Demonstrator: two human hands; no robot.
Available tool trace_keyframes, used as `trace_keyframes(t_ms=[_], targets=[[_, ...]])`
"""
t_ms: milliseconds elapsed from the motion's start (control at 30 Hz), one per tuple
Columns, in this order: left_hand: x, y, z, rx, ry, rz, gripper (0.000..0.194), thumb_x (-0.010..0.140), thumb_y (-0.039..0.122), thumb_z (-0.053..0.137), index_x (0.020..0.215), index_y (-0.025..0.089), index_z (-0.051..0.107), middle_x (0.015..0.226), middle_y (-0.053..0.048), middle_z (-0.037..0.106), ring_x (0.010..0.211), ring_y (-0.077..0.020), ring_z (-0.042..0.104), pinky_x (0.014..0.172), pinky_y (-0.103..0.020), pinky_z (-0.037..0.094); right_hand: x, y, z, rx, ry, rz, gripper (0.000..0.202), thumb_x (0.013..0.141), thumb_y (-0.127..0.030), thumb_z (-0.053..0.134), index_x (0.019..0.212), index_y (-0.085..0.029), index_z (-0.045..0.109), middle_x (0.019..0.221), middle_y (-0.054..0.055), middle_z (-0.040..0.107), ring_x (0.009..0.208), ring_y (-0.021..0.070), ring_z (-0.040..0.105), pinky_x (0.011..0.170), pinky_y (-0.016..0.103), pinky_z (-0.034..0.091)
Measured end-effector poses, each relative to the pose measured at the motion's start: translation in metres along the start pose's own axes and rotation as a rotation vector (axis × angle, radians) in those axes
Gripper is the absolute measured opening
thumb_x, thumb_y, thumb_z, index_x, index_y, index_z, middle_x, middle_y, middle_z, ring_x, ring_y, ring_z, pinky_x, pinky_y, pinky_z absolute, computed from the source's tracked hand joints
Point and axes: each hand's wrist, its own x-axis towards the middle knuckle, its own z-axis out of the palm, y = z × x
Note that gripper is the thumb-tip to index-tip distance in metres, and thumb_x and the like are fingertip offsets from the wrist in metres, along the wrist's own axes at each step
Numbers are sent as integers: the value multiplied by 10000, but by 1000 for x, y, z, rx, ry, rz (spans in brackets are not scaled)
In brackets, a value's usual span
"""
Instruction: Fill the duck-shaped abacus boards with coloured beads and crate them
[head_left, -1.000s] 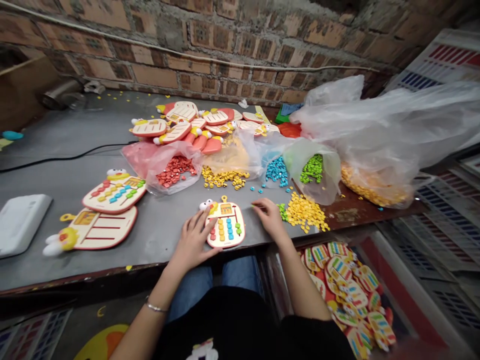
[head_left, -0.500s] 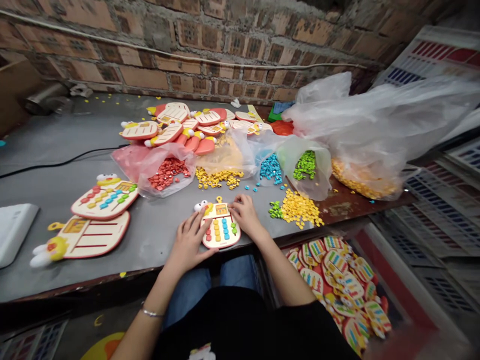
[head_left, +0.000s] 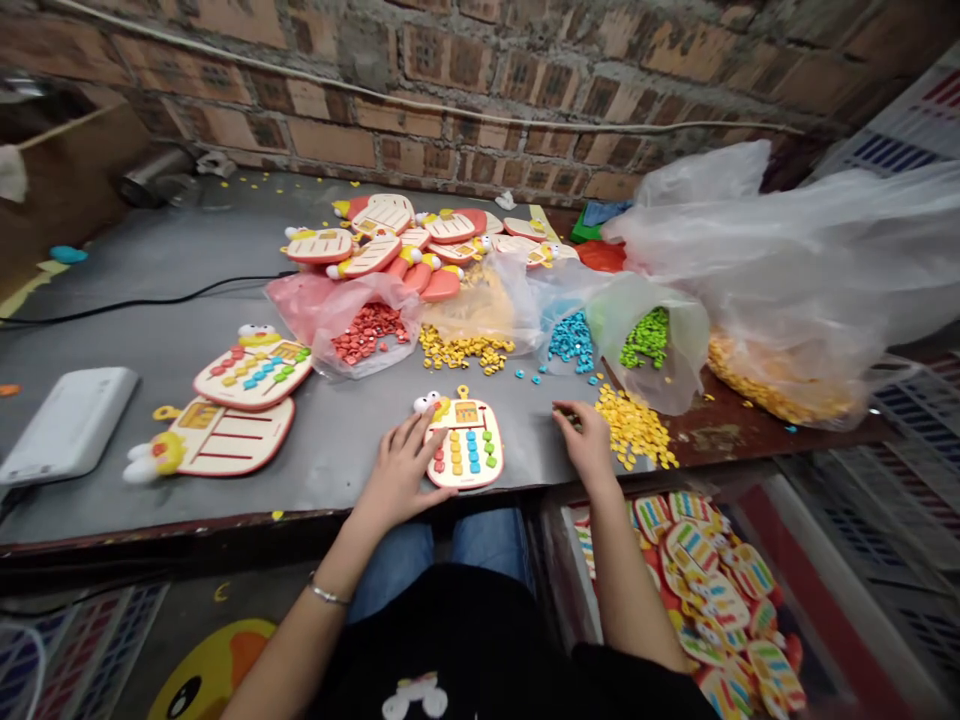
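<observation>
A cream toy board (head_left: 466,470) with a red rim, a duck head and a yellow loop lies at the table's front edge. Red, yellow, blue and green beads sit in its slots. My left hand (head_left: 401,462) rests spread over the board's left side, fingers on its face and thumb by the lower edge. To the right, apart from the board, my right hand (head_left: 589,440) has its fingers curled together beside a heap of yellow beads (head_left: 637,428). Whether a bead is between those fingertips cannot be seen.
Bags of red (head_left: 371,332), yellow (head_left: 465,348), blue (head_left: 571,340) and green beads (head_left: 645,338) lie behind. Beaded and unbeaded boards (head_left: 244,440) overlap at left, near a white device (head_left: 71,425). Unbeaded boards (head_left: 375,255) pile up behind. A bin (head_left: 832,600) holds finished-looking boards.
My right hand has left the board's upper right and moved right, beside the yellow heap, covering the small green heap's place. The green row shows more beads. The view has shifted slightly.
</observation>
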Motion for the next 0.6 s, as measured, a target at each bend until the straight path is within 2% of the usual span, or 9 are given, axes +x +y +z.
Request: trace_keyframes(t_ms=[67, 167, 300, 400, 500, 567, 600], targets=[[0, 0, 0, 2, -6, -3, 772, 776, 563, 619, 1428, 219, 389, 1579, -120, 187, 1403, -345, 232, 1081, -500, 241, 4, -23, 9, 144, -21, -47, 177, 876, -314, 551, 911, -194, 675, 916, 85, 667, 842, 230, 618, 713, 354, 494], [0, 0, 0, 1, 2, -7, 775, 773, 558, 626, 1426, 216, 390, 1582, -124, 173, 1403, -338, 236, 1083, -491, 242, 13, -54, 30, 201, -113, -191, 148, 885, -274, 552, 861, -206, 682, 932, 73, 631, 881, 213, 603, 760, 335, 495], [-1, -1, 1, 11, 19, 7, 773, 787, 565, 611, 1432, 204, 382, 1572, -133, 209, 1391, -346, 255, 1073, -494, 252, 24, -69, 68, -33, -242, -293, 164, 889, -186, 557, 789, -191, 687, 807, 58, 586, 813, 195, 555, 752, 315, 459], [-1, -2, 2, 15, 39, 16, 756, 788, 552, 612, 1425, 205, 398, 1562, -134, 239, 1384, -356, 272, 1062, -496, 266, 21, -69, 83, -237, -236, -310, 181, 897, -179, 561, 763, -178, 683, 799, 71, 596, 829, 205, 532, 754, 317, 427], [-1, -3, 4, 20, 61, 30, 731, 798, 539, 596, 1425, 218, 399, 1558, -125, 255, 1373, -361, 294, 1050, -503, 280, 8, -67, 74, -161, -300, -365, 155, 917, -203, 548, 865, -180, 692, 855, 72, 647, 854, 195, 557, 782, 311, 431], [0, -4, 6, 20, 73, 28, 729, 795, 531, 599, 1422, 215, 402, 1557, -125, 258, 1365, -362, 309, 1040, -503, 290, 1, -59, 55, 7, -346, -378, 152, 920, -231, 552, 977, -196, 688, 918, 62, 685, 883, 186, 590, 809, 307, 447], [0, -5, 7, 19, 74, 29, 719, 800, 523, 596, 1421, 216, 403, 1557, -124, 257, 1365, -359, 311, 1037, -499, 295, 1, -50, 44, 75, -320, -345, 168, 919, -248, 554, 1016, -205, 684, 946, 57, 697, 894, 184, 605, 817, 308, 456]])
